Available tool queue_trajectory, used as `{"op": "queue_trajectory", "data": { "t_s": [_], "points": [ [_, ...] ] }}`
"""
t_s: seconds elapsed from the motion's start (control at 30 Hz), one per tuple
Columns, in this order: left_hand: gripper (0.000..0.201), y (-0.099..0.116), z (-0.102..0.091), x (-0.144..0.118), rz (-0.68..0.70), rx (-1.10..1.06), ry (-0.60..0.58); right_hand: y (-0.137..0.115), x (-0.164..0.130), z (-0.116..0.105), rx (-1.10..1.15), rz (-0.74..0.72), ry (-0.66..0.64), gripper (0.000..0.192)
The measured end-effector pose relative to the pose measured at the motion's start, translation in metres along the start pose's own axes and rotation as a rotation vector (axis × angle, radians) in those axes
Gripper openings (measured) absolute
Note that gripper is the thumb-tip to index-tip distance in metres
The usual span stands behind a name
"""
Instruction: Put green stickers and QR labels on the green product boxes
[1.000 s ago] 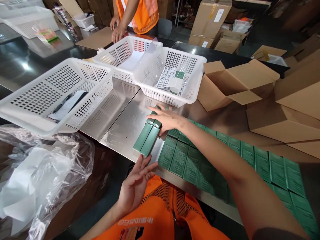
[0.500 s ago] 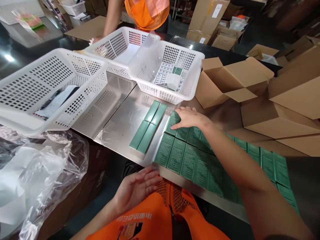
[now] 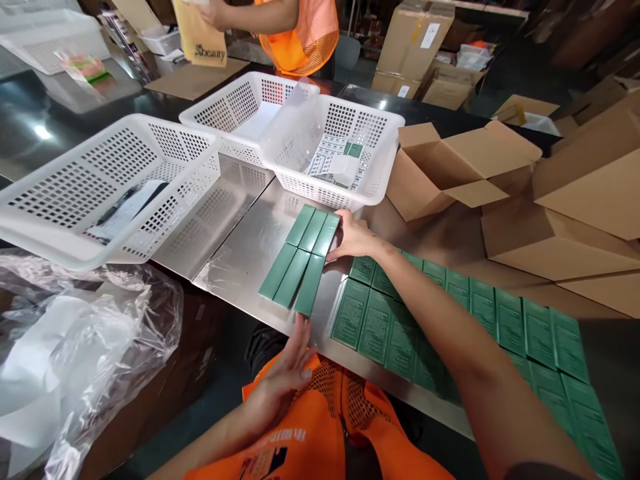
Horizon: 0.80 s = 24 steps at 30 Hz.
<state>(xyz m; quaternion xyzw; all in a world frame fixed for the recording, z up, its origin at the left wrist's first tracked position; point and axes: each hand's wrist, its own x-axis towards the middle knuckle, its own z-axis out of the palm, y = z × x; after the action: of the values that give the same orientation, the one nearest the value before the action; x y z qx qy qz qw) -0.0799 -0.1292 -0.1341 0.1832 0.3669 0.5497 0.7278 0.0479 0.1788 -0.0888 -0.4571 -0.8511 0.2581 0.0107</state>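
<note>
Six slim green boxes [image 3: 300, 260] now lie edge to edge on the steel plate [image 3: 240, 253], in two rows of three — half a second ago there were only four, so a third pair has joined the block on its right side, and the block looks squared up rather than loose. The right hand [image 3: 353, 239] has come back from the flat printed cartons [image 3: 450, 313] and its fingers, spread and nearly straight, press against the far right edge of the green boxes; they grip nothing. The left hand [image 3: 290, 367] has risen from the orange vest [image 3: 325, 427] to the near end of the block, fingers extended and close together, tips touching the nearest box, palm open, nothing held. Beyond the block stands a white basket [image 3: 385, 160] with small printed packs inside, and two more baskets sit to the left of the block. To the block's right and further off — open cardboard cartons [image 3: 465, 167]. At the far side another person in an orange vest holds a tan envelope [image 3: 200, 37].
</note>
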Motion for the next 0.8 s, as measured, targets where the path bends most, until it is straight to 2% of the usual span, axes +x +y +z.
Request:
{"op": "queue_trajectory", "data": {
  "t_s": [0.1, 0.2, 0.27, 0.33, 0.4, 0.5, 0.6, 0.67, 0.8],
  "points": [
    [0.081, 0.000, -0.006, 0.000, -0.001, -0.009, 0.052, -0.002, -0.003, 0.003, -0.028, -0.038, -0.013, 0.130],
    [0.065, 0.016, -0.005, -0.006, -0.083, -0.067, 0.096, 0.007, -0.015, -0.010, -0.035, -0.017, -0.064, 0.138],
    [0.051, 0.031, 0.000, -0.007, -0.263, -0.149, 0.035, 0.020, -0.025, -0.025, -0.067, 0.027, -0.075, 0.131],
    [0.046, 0.042, 0.008, -0.002, -0.460, -0.221, -0.074, 0.034, -0.035, -0.040, -0.144, 0.077, -0.093, 0.117],
    [0.043, 0.044, 0.018, 0.007, -0.557, -0.269, -0.155, 0.046, -0.042, -0.049, -0.213, 0.107, -0.145, 0.102],
    [0.038, 0.037, 0.030, 0.020, -0.536, -0.345, -0.163, 0.052, -0.047, -0.051, -0.222, 0.092, -0.188, 0.086],
    [0.040, 0.025, 0.031, 0.022, -0.478, -0.415, -0.184, 0.049, -0.046, -0.045, -0.186, 0.068, -0.143, 0.079],
    [0.046, 0.021, 0.027, 0.017, -0.393, -0.407, -0.180, 0.045, -0.043, -0.039, -0.150, 0.063, -0.091, 0.080],
    [0.052, 0.017, 0.020, 0.008, -0.207, -0.282, -0.068, 0.037, -0.034, -0.024, -0.051, 0.030, -0.010, 0.090]
  ]
}}
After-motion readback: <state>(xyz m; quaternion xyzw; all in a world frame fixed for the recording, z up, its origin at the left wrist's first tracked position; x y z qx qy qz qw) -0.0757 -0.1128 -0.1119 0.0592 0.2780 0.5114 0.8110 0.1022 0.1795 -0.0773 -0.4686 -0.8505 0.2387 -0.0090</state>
